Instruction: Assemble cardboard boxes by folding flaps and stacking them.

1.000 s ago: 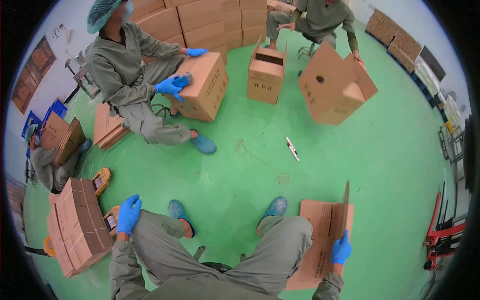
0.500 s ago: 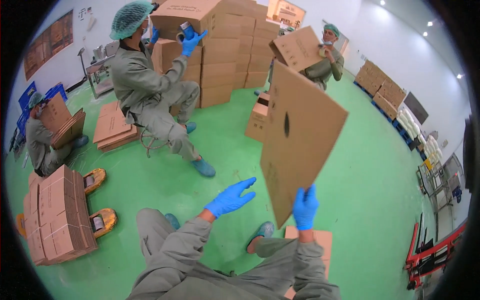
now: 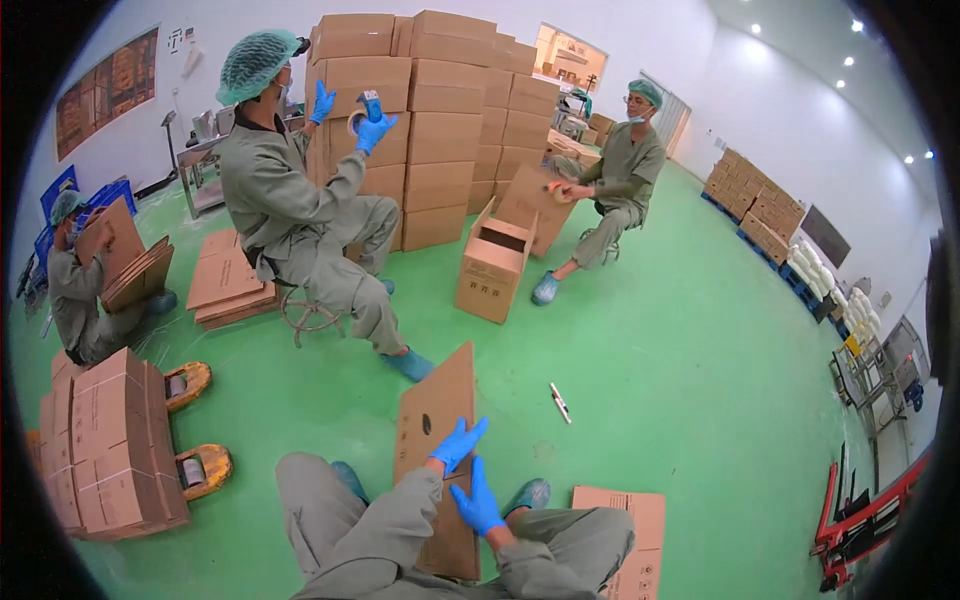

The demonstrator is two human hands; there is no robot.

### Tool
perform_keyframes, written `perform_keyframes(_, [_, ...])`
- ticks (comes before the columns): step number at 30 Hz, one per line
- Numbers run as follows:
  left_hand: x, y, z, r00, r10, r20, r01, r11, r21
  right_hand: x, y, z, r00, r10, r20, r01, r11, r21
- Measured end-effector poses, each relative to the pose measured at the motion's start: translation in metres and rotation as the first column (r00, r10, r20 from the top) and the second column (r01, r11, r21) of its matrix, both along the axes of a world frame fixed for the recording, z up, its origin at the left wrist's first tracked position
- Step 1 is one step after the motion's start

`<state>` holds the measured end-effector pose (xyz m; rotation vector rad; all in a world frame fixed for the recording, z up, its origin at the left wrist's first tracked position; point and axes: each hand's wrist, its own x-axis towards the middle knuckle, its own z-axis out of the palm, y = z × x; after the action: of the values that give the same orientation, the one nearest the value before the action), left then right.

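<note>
A flattened cardboard box (image 3: 415, 425) with a dark oval slot stands upright between my knees, its lower end near my lap. My left hand (image 3: 459, 445), in a blue glove, lies across its face near the right edge, fingers stretched out. Just below, my right hand (image 3: 479, 502), also gloved, rests against the same edge with thumb and fingers apart. Neither hand is wrapped round the cardboard. Beside my right leg, more flat cardboard (image 3: 635, 520) lies on the floor. A white marker pen (image 3: 560, 403) lies ahead to the right.
An open carton (image 3: 490, 275) stands ahead, by a seated co-worker (image 3: 625, 160) handling cardboard. Another co-worker (image 3: 300, 200) sits ahead left with a tape dispenser (image 3: 370, 105) before stacked cartons (image 3: 440, 135). Strapped flat boxes (image 3: 110, 440) rest on yellow pallet-jack forks (image 3: 205, 470) at left.
The flattened box has come down and left from my raised right hand to between my knees. My left hand now touches it. The right-hand co-worker has lowered a carton; the marker pen has come into view.
</note>
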<state>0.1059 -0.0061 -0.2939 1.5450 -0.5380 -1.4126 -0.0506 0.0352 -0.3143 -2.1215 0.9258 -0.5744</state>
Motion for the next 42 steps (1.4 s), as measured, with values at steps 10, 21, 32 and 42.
perform_keyframes(10, [0.034,0.034,-0.022,0.791,0.23,0.567,-0.237,0.97,-0.063,0.015,0.037,0.031,0.988,-0.024,0.151,-0.035,0.925,0.377])
perform_keyframes(21, [0.094,0.097,0.014,0.939,0.253,0.235,-0.238,0.967,-0.088,0.019,0.026,-0.027,0.969,-0.003,0.249,-0.196,0.608,0.769])
perform_keyframes(32, [0.021,0.207,0.028,0.233,-0.253,0.939,0.122,0.966,0.229,-0.021,-0.125,0.019,0.823,-0.401,0.404,0.272,0.9,0.34])
perform_keyframes(42, [-0.069,0.148,0.031,0.407,-0.664,0.627,0.657,0.69,0.304,-0.01,-0.162,0.027,0.989,-0.083,-0.123,0.105,0.978,0.179])
